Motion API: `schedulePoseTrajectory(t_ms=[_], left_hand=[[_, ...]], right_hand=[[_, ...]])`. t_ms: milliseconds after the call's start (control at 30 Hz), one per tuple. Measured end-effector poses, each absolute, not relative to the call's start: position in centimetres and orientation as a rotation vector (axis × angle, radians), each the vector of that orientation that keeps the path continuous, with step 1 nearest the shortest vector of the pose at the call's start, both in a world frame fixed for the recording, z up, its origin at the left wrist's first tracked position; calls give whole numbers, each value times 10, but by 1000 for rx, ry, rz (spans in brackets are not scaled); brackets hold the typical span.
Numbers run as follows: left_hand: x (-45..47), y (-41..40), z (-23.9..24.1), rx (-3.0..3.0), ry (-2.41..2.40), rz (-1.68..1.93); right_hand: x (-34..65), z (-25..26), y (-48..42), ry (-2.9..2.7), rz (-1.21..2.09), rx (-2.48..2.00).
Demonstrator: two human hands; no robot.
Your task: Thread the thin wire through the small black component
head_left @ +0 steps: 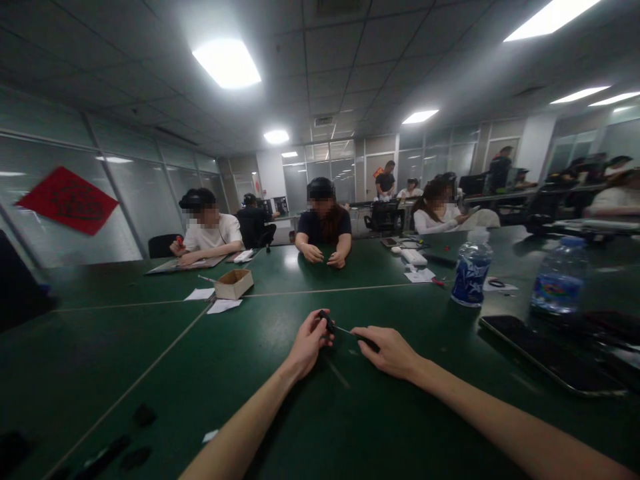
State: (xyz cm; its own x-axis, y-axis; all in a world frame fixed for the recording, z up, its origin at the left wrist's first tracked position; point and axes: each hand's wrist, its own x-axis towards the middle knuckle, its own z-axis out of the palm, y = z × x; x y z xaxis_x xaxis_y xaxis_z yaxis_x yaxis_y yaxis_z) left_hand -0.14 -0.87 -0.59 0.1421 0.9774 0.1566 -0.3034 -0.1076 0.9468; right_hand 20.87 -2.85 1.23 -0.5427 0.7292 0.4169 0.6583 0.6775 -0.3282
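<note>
Just above the green table (pixel 280 413), my left hand (pixel 309 343) is closed around a small black part (pixel 327 323), its kind too small to make out. My right hand (pixel 389 350) grips a screwdriver by its dark handle (pixel 369 344). The thin metal shaft (pixel 345 330) points left, and its tip meets or nearly meets the black part; I cannot tell which. My fingers hide much of both things.
Right of my hands are a phone (pixel 550 353) and two water bottles (pixel 470 270) (pixel 559 277). A small cardboard box (pixel 234 285) stands ahead on the left, by paper slips (pixel 224 306). Dark pieces (pixel 135 457) lie near left. A person (pixel 324 223) sits opposite.
</note>
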Motion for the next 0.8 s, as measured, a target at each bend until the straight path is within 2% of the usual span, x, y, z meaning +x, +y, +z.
schedulePoseTrajectory(t_ms=[433,800], left_hand=[[-3,-11,-2,1389,878,1284],[-2,-12,0,1318,853,1269]], right_hand=[[211,13,-30,-2433,74,-1046],[214,11,-31,-2456,29,-972]])
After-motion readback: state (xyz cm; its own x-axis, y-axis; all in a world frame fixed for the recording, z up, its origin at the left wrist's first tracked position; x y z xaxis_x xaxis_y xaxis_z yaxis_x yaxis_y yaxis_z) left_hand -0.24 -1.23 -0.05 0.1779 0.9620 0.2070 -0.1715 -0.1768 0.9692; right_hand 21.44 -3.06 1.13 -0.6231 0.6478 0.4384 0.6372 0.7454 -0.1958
